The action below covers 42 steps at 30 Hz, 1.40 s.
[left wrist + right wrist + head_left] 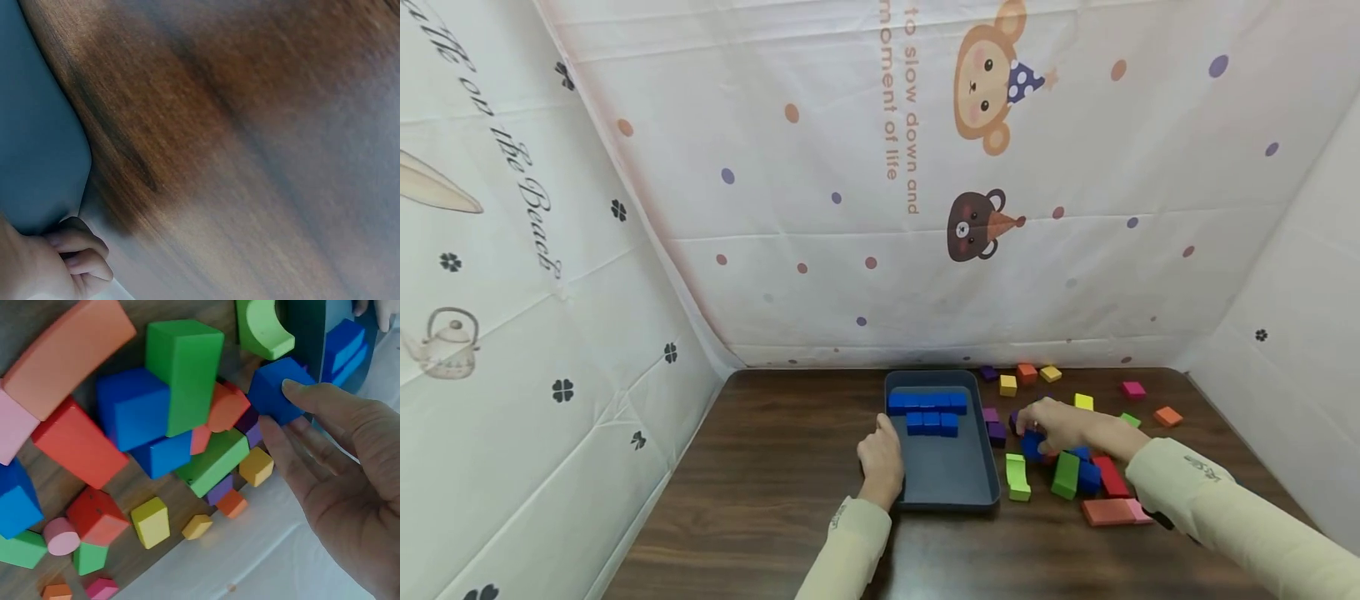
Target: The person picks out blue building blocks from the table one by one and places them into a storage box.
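Pinching a boxy blue block (275, 387) in the right hand (350, 450), partly hidden behind thumb and fingers, near a green rectangular block (1065, 476); leftward, past purple blocks (996, 434), resting the left hand (881, 458) by a dark grey tray (946, 473), hold unclear

The left-wrist view crops the dark-grey rectangular tray (37, 125) and left hand (47, 265). In head view, the right hand (1052, 424) partly hides a blue cuboid block (1033, 446).

A dark wood-grain table (775, 467) carries a grey tray (951, 479) beside the left hand (880, 460), assorted toy blocks (1065, 476) around the right (1056, 427).
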Tool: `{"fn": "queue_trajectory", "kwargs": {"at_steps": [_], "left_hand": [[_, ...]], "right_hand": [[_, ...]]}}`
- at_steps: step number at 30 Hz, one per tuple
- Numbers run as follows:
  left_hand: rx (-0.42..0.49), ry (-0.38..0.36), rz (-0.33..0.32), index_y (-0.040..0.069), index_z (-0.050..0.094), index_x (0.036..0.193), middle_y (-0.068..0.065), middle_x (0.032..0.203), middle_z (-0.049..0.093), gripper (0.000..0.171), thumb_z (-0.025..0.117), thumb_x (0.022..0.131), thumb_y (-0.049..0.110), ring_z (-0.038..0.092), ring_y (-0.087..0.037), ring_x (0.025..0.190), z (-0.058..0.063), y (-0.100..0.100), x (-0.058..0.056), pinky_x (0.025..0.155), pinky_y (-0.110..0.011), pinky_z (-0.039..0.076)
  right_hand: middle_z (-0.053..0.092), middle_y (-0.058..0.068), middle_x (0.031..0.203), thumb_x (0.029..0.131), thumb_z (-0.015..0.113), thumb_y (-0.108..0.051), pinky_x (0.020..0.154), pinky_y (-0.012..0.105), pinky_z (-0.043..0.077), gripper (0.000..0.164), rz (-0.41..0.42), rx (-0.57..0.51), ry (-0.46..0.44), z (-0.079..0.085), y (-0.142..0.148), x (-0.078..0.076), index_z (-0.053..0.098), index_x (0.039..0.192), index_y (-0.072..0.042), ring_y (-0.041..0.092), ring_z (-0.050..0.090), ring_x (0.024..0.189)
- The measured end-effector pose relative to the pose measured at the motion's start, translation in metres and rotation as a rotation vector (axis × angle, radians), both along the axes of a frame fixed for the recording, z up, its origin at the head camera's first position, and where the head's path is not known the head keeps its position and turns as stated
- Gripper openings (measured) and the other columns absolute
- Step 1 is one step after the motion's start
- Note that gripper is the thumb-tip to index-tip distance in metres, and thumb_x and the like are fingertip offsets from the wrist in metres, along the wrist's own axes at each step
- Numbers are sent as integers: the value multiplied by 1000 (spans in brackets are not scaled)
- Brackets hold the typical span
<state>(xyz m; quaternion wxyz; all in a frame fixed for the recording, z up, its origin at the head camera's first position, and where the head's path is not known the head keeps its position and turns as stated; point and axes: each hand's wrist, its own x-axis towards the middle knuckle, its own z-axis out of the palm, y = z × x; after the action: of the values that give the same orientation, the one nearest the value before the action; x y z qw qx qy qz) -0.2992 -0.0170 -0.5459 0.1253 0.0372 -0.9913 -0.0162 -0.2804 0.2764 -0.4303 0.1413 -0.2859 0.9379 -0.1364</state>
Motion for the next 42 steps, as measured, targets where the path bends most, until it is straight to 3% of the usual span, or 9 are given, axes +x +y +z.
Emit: {"fn": "queue_trajectory", "kwargs": {"at_steps": [5,16,21,31,42], "left_hand": [[0,-11,13,5,42,107,-9,59,58,41,77,89,19,63,-19,54,-3,-2,-1,52,-32,51],[-6,-12,-3,5,43,111,-7,58,54,44,78,88,16,60,-17,51,-4,-2,3,49,-29,46],[-37,-9,10,6,42,112,-7,58,55,42,76,90,18,61,-17,52,-6,-1,3,49,-29,48],[-32,-9,25,6,43,110,-7,60,59,42,77,90,21,64,-18,55,-6,2,-1,53,-30,50],[-36,17,41,8,40,103,-6,58,56,37,75,92,19,62,-17,52,-6,2,-1,50,-30,48]], "right_hand": [[71,16,109,80,79,7,83,45,60,30,-9,23,96,2,-6,-8,70,109,1,30,68,100],[68,21,118,85,72,10,86,45,58,33,-120,-38,247,-1,-17,-15,68,116,3,31,66,103],[69,21,116,85,73,9,87,47,59,30,-84,-49,351,-5,-29,-23,68,114,3,35,69,105],[69,20,111,82,75,11,79,41,60,31,-19,-97,385,-10,-54,-34,69,112,4,29,69,95],[71,21,115,82,77,9,86,46,59,33,53,-55,378,-23,-79,-40,69,114,5,36,70,105]]}}
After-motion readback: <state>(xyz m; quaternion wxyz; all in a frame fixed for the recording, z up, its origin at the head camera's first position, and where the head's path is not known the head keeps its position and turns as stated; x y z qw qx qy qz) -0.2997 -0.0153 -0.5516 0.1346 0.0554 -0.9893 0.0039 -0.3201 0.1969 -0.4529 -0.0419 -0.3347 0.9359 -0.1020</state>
